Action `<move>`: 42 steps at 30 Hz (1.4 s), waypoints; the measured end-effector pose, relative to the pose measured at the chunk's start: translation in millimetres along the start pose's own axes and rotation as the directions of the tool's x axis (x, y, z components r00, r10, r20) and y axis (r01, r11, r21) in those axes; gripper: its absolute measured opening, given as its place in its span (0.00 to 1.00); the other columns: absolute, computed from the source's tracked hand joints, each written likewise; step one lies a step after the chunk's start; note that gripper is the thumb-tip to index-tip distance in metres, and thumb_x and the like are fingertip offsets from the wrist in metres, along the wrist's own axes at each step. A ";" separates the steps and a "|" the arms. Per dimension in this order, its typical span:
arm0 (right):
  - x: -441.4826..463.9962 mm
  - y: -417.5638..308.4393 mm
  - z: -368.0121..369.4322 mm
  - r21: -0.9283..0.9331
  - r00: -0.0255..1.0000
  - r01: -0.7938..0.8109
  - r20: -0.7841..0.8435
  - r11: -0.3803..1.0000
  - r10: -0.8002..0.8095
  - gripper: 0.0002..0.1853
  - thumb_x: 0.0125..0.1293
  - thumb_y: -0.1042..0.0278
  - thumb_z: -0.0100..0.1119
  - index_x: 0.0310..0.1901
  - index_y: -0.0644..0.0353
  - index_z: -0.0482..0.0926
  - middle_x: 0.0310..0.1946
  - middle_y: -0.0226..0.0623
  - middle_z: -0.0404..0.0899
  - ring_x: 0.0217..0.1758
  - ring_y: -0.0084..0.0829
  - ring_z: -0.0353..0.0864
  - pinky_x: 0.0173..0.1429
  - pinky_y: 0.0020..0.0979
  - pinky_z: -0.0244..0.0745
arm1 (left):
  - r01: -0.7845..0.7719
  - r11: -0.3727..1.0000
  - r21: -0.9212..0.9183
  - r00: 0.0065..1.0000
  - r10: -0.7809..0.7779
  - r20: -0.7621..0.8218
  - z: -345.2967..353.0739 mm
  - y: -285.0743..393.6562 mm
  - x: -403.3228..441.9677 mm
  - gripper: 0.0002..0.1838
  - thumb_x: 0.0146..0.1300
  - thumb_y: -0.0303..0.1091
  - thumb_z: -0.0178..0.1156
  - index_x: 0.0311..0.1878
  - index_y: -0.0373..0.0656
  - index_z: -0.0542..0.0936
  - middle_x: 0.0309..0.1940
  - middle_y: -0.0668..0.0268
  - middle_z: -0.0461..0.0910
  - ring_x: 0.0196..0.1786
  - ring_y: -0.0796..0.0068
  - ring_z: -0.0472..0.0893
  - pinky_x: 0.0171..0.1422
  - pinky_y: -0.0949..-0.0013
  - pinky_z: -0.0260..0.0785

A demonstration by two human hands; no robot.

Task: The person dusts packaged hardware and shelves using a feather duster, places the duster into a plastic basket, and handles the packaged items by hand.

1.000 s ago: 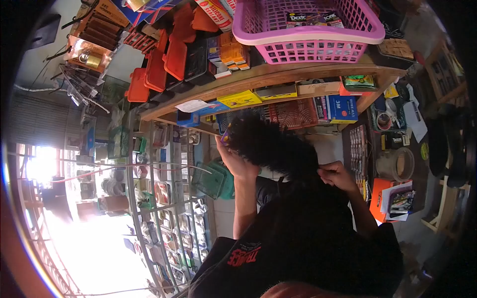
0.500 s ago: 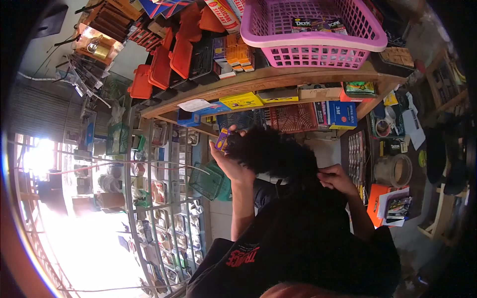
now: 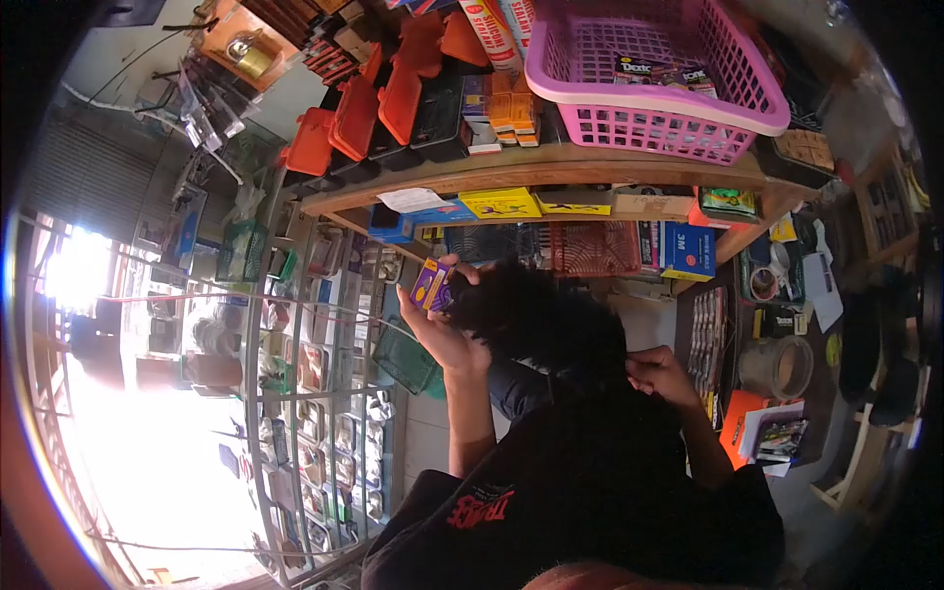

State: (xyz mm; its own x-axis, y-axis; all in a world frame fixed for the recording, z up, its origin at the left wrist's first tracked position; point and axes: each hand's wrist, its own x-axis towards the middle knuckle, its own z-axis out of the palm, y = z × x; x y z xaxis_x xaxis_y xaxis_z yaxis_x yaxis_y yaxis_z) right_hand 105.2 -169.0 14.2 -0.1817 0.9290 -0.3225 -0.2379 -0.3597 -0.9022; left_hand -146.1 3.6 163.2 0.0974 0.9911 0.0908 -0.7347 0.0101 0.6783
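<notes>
A small purple and yellow box point(image 3: 431, 286) is in my left hand point(image 3: 447, 329), which is raised at the centre with fingers curled around the box. Against that hand and the box lies a black fluffy thing point(image 3: 541, 320); its kind is hard to make out in the dark. It stretches across in front of my black shirt towards my right hand point(image 3: 661, 376). The fingers of that hand are pinched together at the fluffy thing's right edge. What they grip is hidden against the dark fabric.
A wooden shelf point(image 3: 442, 182) crosses ahead, bearing a pink basket point(image 3: 669, 113) and red-lidded bins point(image 3: 354, 118). Glass shelving point(image 3: 324, 393) with packed goods stands at left. A clear tub point(image 3: 772, 366) and an orange box point(image 3: 736, 423) are at right. A green basket point(image 3: 401, 354) sits below.
The view has shifted, so the shelf appears lower and further right. My left hand has tilted the purple box so more of its face shows. My right hand stays pinched in much the same place.
</notes>
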 end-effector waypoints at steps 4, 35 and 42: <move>-4.7 -4.7 9.5 0.071 0.995 0.072 0.064 0.995 -0.076 0.15 0.72 0.69 0.53 0.25 0.64 0.73 0.17 0.28 0.67 0.17 0.15 0.61 0.24 0.22 0.59 | 0.087 0.981 -0.175 0.982 -0.114 -0.148 -12.4 5.9 2.0 0.34 0.73 0.60 0.37 0.54 0.35 0.76 0.42 0.54 0.81 0.50 0.60 0.78 0.63 0.59 0.70; 2.3 10.3 40.3 -0.302 0.909 0.335 -0.143 0.892 -0.390 0.14 0.71 0.75 0.51 0.24 0.64 0.70 0.19 0.28 0.66 0.23 0.17 0.64 0.29 0.26 0.59 | 0.187 0.937 -0.296 0.972 -0.221 -0.085 -25.7 -1.2 -6.9 0.38 0.72 0.63 0.34 0.60 0.37 0.73 0.58 0.48 0.77 0.64 0.47 0.73 0.74 0.47 0.58; 4.9 23.9 28.3 -0.250 0.929 0.327 -0.092 0.911 -0.358 0.13 0.69 0.74 0.54 0.25 0.65 0.70 0.19 0.27 0.66 0.24 0.17 0.65 0.29 0.26 0.59 | 0.230 0.946 -0.230 0.973 -0.226 0.042 -31.3 -7.9 -5.9 0.36 0.71 0.62 0.39 0.63 0.39 0.73 0.62 0.53 0.74 0.65 0.52 0.71 0.74 0.51 0.58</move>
State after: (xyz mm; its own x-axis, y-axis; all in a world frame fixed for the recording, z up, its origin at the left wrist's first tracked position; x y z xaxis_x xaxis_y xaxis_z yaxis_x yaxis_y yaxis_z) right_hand 71.6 -175.5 -0.9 0.0038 1.0000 -0.0027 -0.0375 -0.0026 -0.9993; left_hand -161.8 1.9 134.4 0.2890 0.9567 -0.0345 -0.8271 0.2677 0.4942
